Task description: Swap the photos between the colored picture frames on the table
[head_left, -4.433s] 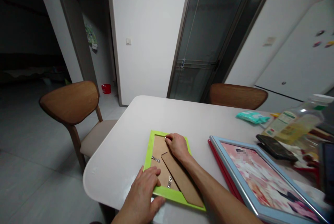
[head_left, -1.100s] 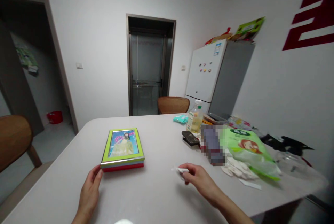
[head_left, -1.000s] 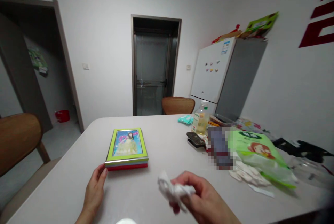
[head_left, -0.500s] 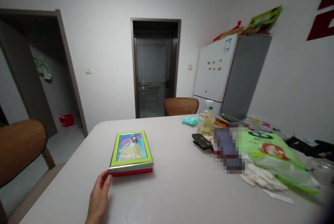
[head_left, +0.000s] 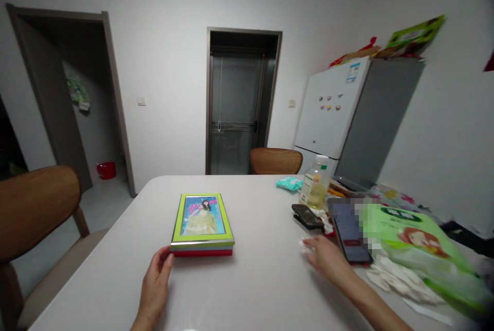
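A stack of flat framed pieces (head_left: 203,218) lies on the white table (head_left: 262,290), left of the middle. Its top one has a lime-green border round a picture of a figure in a pale gown; the lowest edge is red. My left hand (head_left: 156,279) touches the near left corner of the stack with fingertips and thumb. On the right, my right hand (head_left: 328,261) is low over the table, its fingers closed on a small whitish, crumpled piece (head_left: 307,246), blurred. A black object (head_left: 307,216) and a phone (head_left: 350,233) lie just beyond it.
At the right are a bottle of yellowish liquid (head_left: 314,184), a teal packet (head_left: 289,183), a green bag (head_left: 420,238) and white gloves or cloth (head_left: 405,282). Wooden chairs stand at the left (head_left: 42,207) and far side (head_left: 276,160); a fridge (head_left: 332,104) stands behind.
My right hand has come into view from the lower right, beside the phone. The view has shifted a little, moving the scene rightward. My left hand remains at the stack's corner.
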A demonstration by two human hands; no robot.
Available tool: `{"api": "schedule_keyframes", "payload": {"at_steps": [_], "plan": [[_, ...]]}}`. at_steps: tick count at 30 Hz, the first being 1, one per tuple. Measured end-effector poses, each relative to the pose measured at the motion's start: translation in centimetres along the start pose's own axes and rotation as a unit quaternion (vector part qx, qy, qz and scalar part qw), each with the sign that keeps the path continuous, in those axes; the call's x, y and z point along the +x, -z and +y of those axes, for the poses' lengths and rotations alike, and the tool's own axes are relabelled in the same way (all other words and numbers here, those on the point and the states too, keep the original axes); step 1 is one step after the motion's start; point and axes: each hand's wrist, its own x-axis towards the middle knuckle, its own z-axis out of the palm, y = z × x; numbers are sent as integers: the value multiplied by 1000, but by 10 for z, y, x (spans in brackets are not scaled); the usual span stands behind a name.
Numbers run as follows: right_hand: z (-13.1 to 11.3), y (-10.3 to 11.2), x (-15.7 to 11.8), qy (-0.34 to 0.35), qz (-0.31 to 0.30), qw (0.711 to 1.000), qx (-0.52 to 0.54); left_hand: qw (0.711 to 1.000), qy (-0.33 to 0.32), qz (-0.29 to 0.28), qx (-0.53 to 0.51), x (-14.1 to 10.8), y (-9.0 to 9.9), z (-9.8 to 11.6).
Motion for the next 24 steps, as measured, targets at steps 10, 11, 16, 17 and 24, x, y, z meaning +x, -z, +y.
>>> {"api": "schedule_keyframes", "payload": {"at_steps": [10, 11, 16, 17, 24], "plan": [[-115, -71, -17, 17, -162, 952, 261, 998, 39, 3, 41, 21, -12, 2], [-130, -83, -15, 2, -161, 949, 271, 998, 49, 1, 46, 24, -14, 3], [-162, -120, 1, -25, -143, 947, 287, 995, 81, 9, 54, 32, -29, 3], [-162, -122, 3, -25, -140, 947, 287, 995, 83, 12, 51, 32, -30, 4], [-174, -95, 14, -8, -62, 958, 279, 997, 72, 38, 1, 37, -20, 52]]}}
